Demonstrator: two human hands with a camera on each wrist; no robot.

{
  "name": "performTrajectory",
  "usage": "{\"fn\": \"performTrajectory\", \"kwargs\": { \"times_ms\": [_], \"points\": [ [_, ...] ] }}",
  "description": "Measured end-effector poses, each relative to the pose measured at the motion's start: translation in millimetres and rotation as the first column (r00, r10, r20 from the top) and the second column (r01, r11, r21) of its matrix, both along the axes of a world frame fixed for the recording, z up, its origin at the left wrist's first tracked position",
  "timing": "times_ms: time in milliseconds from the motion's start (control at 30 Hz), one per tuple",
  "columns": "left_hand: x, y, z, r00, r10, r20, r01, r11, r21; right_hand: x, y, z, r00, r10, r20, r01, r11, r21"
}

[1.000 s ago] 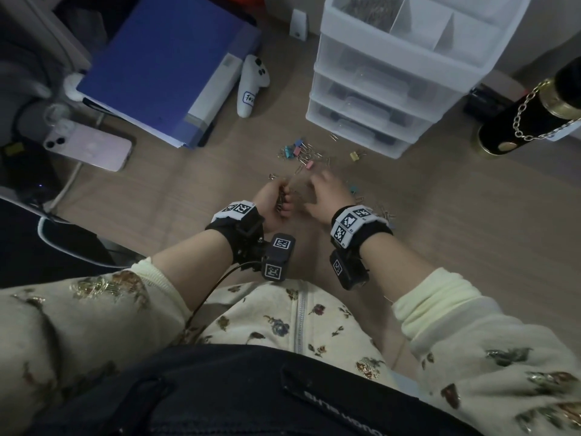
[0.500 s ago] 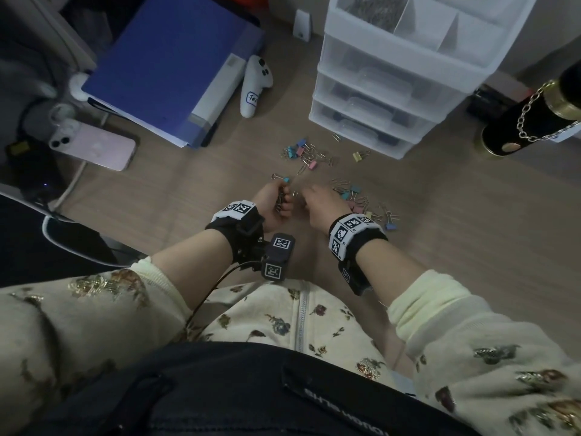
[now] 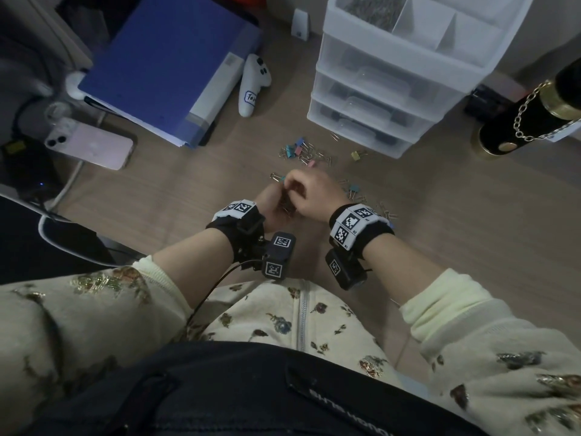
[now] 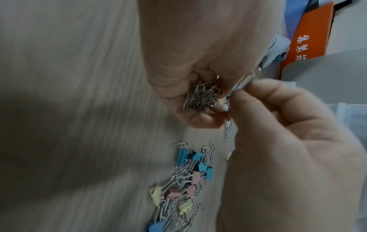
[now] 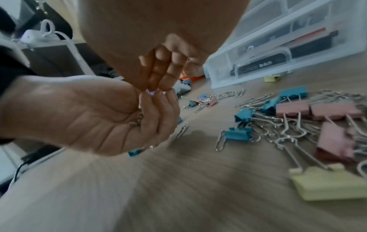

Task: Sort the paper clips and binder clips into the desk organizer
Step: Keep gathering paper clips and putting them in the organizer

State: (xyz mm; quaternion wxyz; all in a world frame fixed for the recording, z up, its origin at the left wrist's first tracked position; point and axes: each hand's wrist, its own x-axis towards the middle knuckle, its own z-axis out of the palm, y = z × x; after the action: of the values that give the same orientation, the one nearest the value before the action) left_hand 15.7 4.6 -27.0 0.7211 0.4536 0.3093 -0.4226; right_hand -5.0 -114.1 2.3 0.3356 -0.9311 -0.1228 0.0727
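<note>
- Phone (image 3: pixel 89 146) lies at the left edge of the head view, with a blue folder (image 3: pixel 163 61) above and to its right and a white controller (image 3: pixel 253 84) just beside the folder.
- Left hand (image 3: pixel 272 209), in the middle of the head view, is cupped with its fingers curled round a bundle of silver paper clips (image 4: pixel 202 95); the left wrist view shows the bundle sitting in the palm.
- Right hand (image 3: pixel 309 196) is directly beside it, touching it, fingers bent and fingertips (image 5: pixel 158 84) pressed together; they pinch a thin silver clip (image 4: pixel 245 82) over the left palm.
- Loose binder clips (image 5: pixel 294 109) in blue, pink and yellow lie mixed with more paper clips on the wooden desk (image 3: pixel 440 247), in two patches: one above the hands, one to their right.
- Desk organizer (image 3: pixel 405 67), a white drawer unit, stands in the upper right of the head view; its top left compartment holds a heap of paper clips.
- Black cylinder (image 3: pixel 531 111) with a gold chain sits at the far right.
</note>
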Motion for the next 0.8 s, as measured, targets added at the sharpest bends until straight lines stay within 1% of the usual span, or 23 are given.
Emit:
{"fn": "performTrajectory", "kwargs": {
  "times_ms": [67, 100, 133, 200, 267, 300, 367, 433, 500, 667, 800],
  "points": [
    [2, 2, 0, 0.999, 0.030, -0.020, -0.030, 0.999, -0.015, -3, 2, -4, 0.994, 0.109, 0.023, -0.108, 0.993, -0.049],
    [2, 3, 1, 0.999, 0.033, -0.004, -0.033, 0.999, -0.019, -3, 2, -6, 0.990, 0.134, 0.045, -0.130, 0.989, -0.071],
    [1, 3, 2, 0.999, 0.019, 0.032, -0.019, 1.000, -0.002, -3, 1, -8, 0.990, 0.127, 0.064, -0.123, 0.990, -0.070],
    [-1, 1, 4, 0.999, 0.013, 0.043, -0.014, 0.999, 0.031, -2, -1, -10, 0.995, 0.031, 0.090, -0.030, 0.999, -0.011],
    [0, 1, 4, 1.000, 0.012, -0.002, -0.012, 0.999, 0.038, 1, -4, -12, 0.994, -0.087, 0.068, 0.084, 0.996, 0.043],
    [0, 1, 4, 1.000, -0.004, -0.011, 0.004, 0.999, 0.035, 2, -4, -12, 0.993, -0.111, 0.033, 0.109, 0.993, 0.048],
    [0, 2, 6, 0.999, -0.051, -0.012, 0.052, 0.999, 0.015, 2, -3, -12, 0.991, -0.086, -0.098, 0.090, 0.995, 0.032],
    [-1, 2, 9, 0.997, -0.071, -0.020, 0.071, 0.997, -0.005, 0, -2, -12, 0.964, -0.061, -0.259, 0.076, 0.996, 0.046],
    [-2, 3, 12, 0.998, -0.066, -0.023, 0.065, 0.998, -0.021, 0, -1, -13, 0.931, -0.080, -0.356, 0.121, 0.988, 0.096],
    [-3, 6, 13, 0.999, -0.042, -0.027, 0.040, 0.998, -0.057, 2, -1, -13, 0.886, -0.134, -0.444, 0.229, 0.959, 0.169],
    [0, 8, 13, 0.999, -0.015, -0.049, 0.011, 0.997, -0.074, 2, -2, -17, 0.885, -0.126, -0.447, 0.207, 0.968, 0.138]
  ]
}}
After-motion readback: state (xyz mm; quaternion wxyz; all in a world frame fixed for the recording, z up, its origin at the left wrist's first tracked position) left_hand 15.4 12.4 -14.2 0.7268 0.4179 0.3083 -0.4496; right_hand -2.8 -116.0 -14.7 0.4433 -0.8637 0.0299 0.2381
